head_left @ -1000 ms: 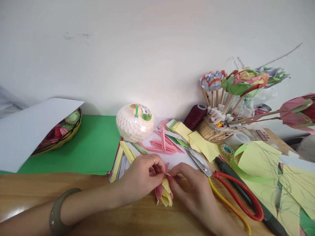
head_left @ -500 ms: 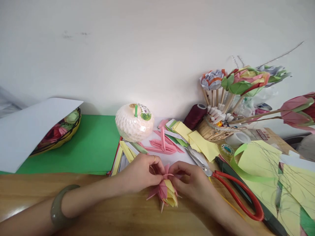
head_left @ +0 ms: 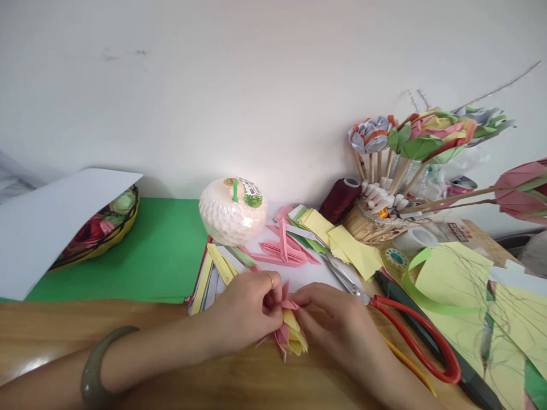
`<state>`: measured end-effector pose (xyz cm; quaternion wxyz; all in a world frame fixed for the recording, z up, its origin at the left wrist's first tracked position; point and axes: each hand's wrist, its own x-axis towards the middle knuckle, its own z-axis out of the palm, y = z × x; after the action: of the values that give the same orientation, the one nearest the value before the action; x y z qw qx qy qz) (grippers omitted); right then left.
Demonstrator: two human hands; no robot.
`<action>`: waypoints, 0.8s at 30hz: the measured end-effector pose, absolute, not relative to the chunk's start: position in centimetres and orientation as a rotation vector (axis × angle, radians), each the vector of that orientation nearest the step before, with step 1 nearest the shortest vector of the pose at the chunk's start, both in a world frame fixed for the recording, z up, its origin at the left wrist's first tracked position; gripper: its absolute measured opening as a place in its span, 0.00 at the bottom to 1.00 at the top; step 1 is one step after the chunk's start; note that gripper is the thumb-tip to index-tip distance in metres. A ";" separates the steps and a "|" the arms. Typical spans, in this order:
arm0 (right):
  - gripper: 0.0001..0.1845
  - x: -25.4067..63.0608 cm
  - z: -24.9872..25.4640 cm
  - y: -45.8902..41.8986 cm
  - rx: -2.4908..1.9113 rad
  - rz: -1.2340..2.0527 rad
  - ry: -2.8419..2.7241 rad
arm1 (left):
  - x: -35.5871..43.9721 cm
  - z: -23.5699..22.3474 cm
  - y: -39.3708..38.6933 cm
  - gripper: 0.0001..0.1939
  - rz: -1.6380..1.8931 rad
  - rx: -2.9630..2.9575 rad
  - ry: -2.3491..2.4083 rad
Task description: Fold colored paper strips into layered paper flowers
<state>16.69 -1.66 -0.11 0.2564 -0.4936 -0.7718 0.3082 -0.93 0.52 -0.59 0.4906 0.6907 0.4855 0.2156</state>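
Observation:
Just above the wooden table, at the lower middle of the head view, both hands pinch a folded paper flower (head_left: 294,335) with pink and yellow petals. My left hand (head_left: 252,307), wearing a ring, grips the flower's pink paper from the left with closed fingers. My right hand (head_left: 333,319) pinches a pink petal at the flower's upper right. The fingertips partly cover the pink folds between them. Behind the hands, folded pink paper pieces (head_left: 284,253) lie on white paper.
Red-handled scissors (head_left: 448,356) lie right of my right hand, beside yellow paper sheets (head_left: 448,273) with loose threads. A maroon thread spool (head_left: 341,200) and a basket (head_left: 376,226) of paper flowers stand behind. A wrapped coconut (head_left: 233,219) sits near a green board (head_left: 171,245).
My left fingers have curled in tighter on the flower, covering more of its pink petals. The right hand still pinches it. The view has shifted slightly.

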 end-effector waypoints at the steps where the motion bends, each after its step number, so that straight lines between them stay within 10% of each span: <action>1: 0.09 16.7 -0.1 -1.7 -1.306 0.811 -2.094 | -1.0 -0.5 0.5 0.07 0.544 1.680 1.169; 14: 0.10 17.7 0.1 -1.2 -1.085 0.270 -2.075 | -1.3 -0.1 1.6 0.06 0.764 1.417 0.941; 24: 0.11 16.5 0.5 -1.6 -1.390 0.844 -1.847 | -1.5 -0.8 0.4 0.09 1.110 2.107 0.896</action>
<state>16.55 -1.55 0.48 0.3339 -0.5325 -0.7074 0.3233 -1.53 0.38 -0.82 0.2942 0.7914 0.3364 0.4170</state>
